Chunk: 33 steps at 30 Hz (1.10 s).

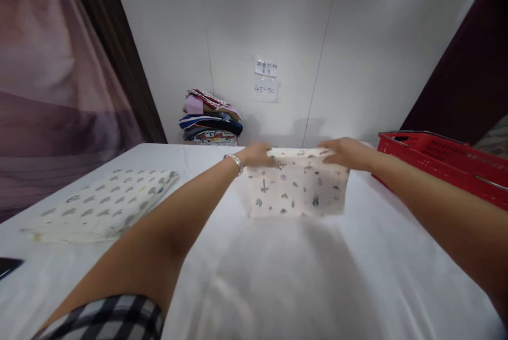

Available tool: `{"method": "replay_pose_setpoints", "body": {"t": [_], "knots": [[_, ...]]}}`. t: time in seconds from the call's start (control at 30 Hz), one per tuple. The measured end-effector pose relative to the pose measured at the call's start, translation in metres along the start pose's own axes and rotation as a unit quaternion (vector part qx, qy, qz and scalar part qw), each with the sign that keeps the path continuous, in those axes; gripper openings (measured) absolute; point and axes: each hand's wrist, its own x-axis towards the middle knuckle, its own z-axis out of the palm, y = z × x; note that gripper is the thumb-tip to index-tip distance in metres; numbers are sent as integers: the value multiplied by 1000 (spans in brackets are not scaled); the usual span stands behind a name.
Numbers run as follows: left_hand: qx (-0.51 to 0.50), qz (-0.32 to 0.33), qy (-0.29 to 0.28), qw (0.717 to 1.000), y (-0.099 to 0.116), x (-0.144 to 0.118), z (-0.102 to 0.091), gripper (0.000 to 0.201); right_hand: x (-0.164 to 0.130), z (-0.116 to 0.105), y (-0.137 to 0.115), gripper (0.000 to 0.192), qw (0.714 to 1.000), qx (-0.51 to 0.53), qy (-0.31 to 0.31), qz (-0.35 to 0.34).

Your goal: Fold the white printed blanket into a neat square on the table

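A white cloth with a small scattered print hangs from both my hands above the far part of the table. My left hand, with a silver bracelet at the wrist, grips its upper left edge. At the upper right edge my right hand is closed on the same cloth. The cloth looks folded over along the top, and its lower edge is blurred. To the left lies a folded white cloth with a grey print, flat on the table and apart from my hands.
A white sheet covers the table. At the right stands a red plastic basket. Folded clothes are stacked by the wall at the back. Handwritten paper signs hang on the wall. A dark flat object lies at the left edge.
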Motion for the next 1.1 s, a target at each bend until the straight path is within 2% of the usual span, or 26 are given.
{"method": "replay_pose_setpoints", "body": {"t": [0.07, 0.1, 0.17, 0.23, 0.4, 0.43, 0.5, 0.57, 0.8, 0.97, 1.1], "knots": [[55, 29, 83, 995, 12, -14, -27, 42, -11, -15, 2, 55, 996, -21, 81, -4], [87, 50, 125, 987, 17, -22, -34, 41, -18, -17, 0, 55, 993, -36, 115, -8], [132, 78, 178, 972, 25, -45, -30, 33, -35, -4, -7, 53, 986, -65, 155, -20], [158, 94, 177, 967, 25, -74, -1, 20, -57, 32, -19, 47, 985, -74, 153, -42], [134, 123, 35, 983, 7, -151, 118, 28, -121, 163, -49, 35, 988, -34, 31, -145], [122, 115, 35, 985, 4, -163, 136, 30, -131, 183, -52, 37, 987, -23, 26, -155], [103, 95, 60, 988, 2, -179, 160, 34, -145, 205, -55, 46, 989, -9, 44, -137], [76, 79, 81, 991, 2, -187, 169, 36, -152, 211, -56, 49, 991, 2, 61, -121], [17, 72, 123, 990, 4, -192, 170, 35, -155, 212, -61, 53, 995, 15, 71, -73], [9, 70, 108, 992, 5, -196, 168, 33, -164, 222, -61, 53, 995, 23, 92, -34], [0, 77, 111, 991, 7, -199, 166, 31, -172, 224, -59, 53, 992, 41, 107, -47]]}}
